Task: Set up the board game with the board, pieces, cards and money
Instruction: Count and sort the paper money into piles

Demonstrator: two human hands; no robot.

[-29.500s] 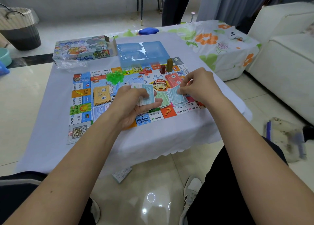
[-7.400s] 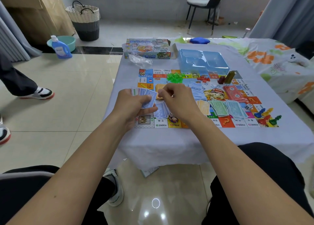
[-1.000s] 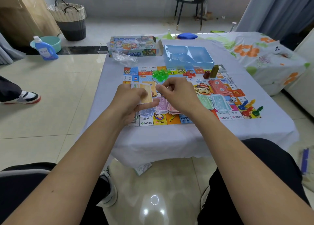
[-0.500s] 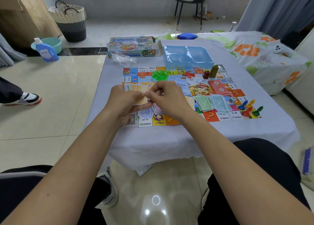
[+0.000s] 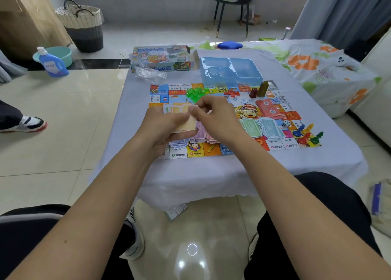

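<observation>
Left hand: my left hand (image 5: 163, 127) grips a fanned stack of paper money (image 5: 183, 116), fingers curled under it and thumb across the top; the top note is pale orange.
Right hand: my right hand (image 5: 218, 119) pinches the upper right edge of that same stack between thumb and forefinger, touching the left hand.
Game board: the game board (image 5: 281, 146) lies flat on the white tablecloth (image 5: 232, 169), directly beneath both hands.
Sorted money: purple and pink note piles (image 5: 198, 137) sit on the board just under my hands; green and blue note piles (image 5: 262, 127) lie at 3 o'clock of my hands; red notes (image 5: 267, 108) lie beyond those, at about 2 o'clock.
Pawns: a cluster of coloured pawns (image 5: 306, 135) stands at the board's near right corner, with a white die (image 5: 286, 123) just beside it.
Houses: green plastic houses (image 5: 195, 92) are heaped at 12 o'clock of my hands; small red houses (image 5: 232, 93) lie at 1 o'clock; two tall brown and olive building pieces (image 5: 259, 90) stand upright further right.
Tray: the blue plastic insert tray (image 5: 231, 71) rests on the board's far edge.
Box: the game box (image 5: 161, 58) sits at 11 o'clock on the far table edge, a clear plastic bag (image 5: 150, 74) touching it.
Floor: a leaflet (image 5: 175, 211) lies on the tiles under the table's near edge.
</observation>
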